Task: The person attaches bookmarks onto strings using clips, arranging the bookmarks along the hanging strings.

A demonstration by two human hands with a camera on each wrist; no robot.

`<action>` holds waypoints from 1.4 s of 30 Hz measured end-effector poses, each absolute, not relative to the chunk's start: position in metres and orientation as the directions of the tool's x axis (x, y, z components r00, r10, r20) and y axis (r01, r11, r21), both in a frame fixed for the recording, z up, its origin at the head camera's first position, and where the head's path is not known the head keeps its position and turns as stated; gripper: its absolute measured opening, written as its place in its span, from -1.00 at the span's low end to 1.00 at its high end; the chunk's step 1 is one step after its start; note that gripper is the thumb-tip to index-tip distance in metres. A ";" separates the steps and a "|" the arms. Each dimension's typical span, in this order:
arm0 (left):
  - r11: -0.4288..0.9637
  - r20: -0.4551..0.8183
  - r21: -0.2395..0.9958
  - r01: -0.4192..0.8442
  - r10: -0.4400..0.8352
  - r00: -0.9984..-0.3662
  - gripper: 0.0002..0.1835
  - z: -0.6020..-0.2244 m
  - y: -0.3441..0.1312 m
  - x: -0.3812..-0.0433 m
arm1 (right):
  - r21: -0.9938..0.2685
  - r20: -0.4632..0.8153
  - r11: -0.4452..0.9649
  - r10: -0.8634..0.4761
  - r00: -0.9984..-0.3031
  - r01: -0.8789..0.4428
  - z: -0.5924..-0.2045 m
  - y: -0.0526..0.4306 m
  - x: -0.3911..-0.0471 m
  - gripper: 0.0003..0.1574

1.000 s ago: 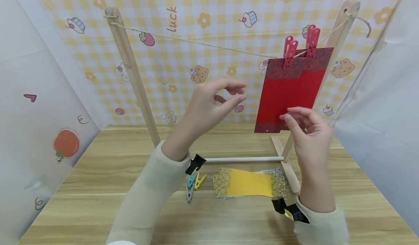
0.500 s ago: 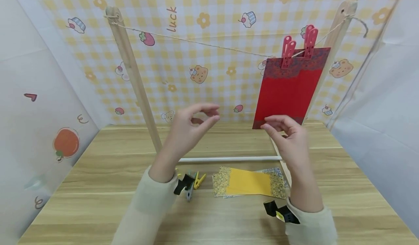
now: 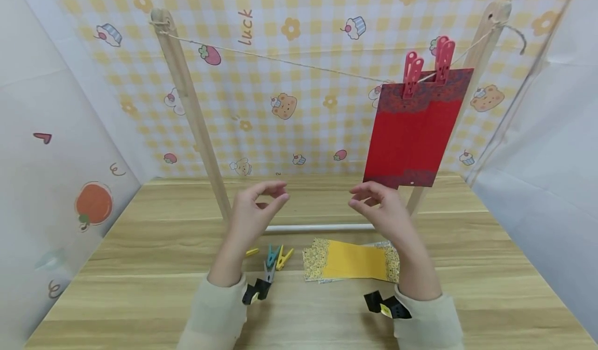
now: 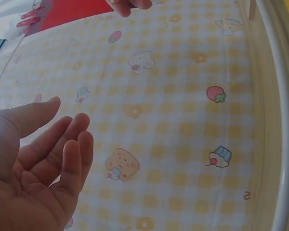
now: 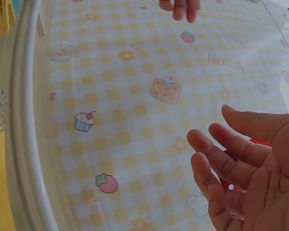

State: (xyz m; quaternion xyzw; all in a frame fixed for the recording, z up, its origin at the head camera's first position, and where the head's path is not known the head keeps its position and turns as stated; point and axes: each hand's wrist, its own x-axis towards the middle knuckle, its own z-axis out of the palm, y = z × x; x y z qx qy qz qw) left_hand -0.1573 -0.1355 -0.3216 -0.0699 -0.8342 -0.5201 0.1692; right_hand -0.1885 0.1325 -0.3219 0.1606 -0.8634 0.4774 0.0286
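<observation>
Both hands free, nothing gripped. Left hand (image 3: 252, 212): fingers loosely bent, thumb apart from the fingertips. Right hand (image 3: 386, 212): same pose, mirrored. Fingertips face each other, wide gap between the two sets.

Red sheet (image 3: 416, 137) hangs above the right fingers, slightly tilted, two pink pegs (image 3: 411, 77) holding its top edge on the string (image 3: 280, 59). Its lower left corner sits behind the right fingers in the head view; in the right wrist view some red shows past them too. Can't tell if they touch. Well clear of the left fingers.

Edges: left post (image 3: 192, 106) rises just left of the left hand, right post (image 3: 478, 43) runs up behind the sheet, right of the right fingers. String spans well above the left fingers. White bar (image 3: 322, 227) crosses below both sets of fingertips. Most room is between the hands, up to the string.

Surface: wood-grain table (image 3: 303, 321). Yellow sheet (image 3: 357, 260) with patterned ends lies below the right fingers, blue-white layer (image 3: 380, 244) peeking out under it. Teal peg (image 3: 272, 255), yellow peg (image 3: 284, 259) and grey peg (image 3: 269, 272) bunch below the left fingertips; another yellow piece (image 3: 253, 252) is partly hidden by the left wrist.

Room: checked backdrop (image 3: 303, 88) behind the fingers, pale left wall (image 3: 89, 101) with prints, plain right wall (image 3: 556, 142).
</observation>
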 end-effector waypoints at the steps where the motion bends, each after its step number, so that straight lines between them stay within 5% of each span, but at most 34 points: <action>1: 0.461 0.339 0.845 0.272 -0.068 -0.938 -0.73 -0.325 -0.137 -0.157 | -0.815 0.190 0.499 -0.251 -0.949 -0.295 -0.324 0.131 -0.190 -0.70; 19: 0.550 0.138 0.832 0.065 -0.092 -0.986 -0.79 -0.385 -0.149 -0.159 | -0.772 -0.046 0.596 -0.400 -0.916 -0.222 -0.364 0.113 -0.209 -0.65; 30: 0.611 -0.040 0.791 -0.038 -0.011 -0.999 -0.94 -0.399 -0.148 -0.159 | -0.733 -0.176 0.650 -0.468 -0.866 -0.202 -0.379 0.106 -0.211 -0.62; 42: 0.690 -0.155 0.718 -0.093 0.028 -0.988 -0.88 -0.403 -0.150 -0.152 | -0.672 -0.235 0.707 -0.486 -0.842 -0.221 -0.392 0.105 -0.208 -0.61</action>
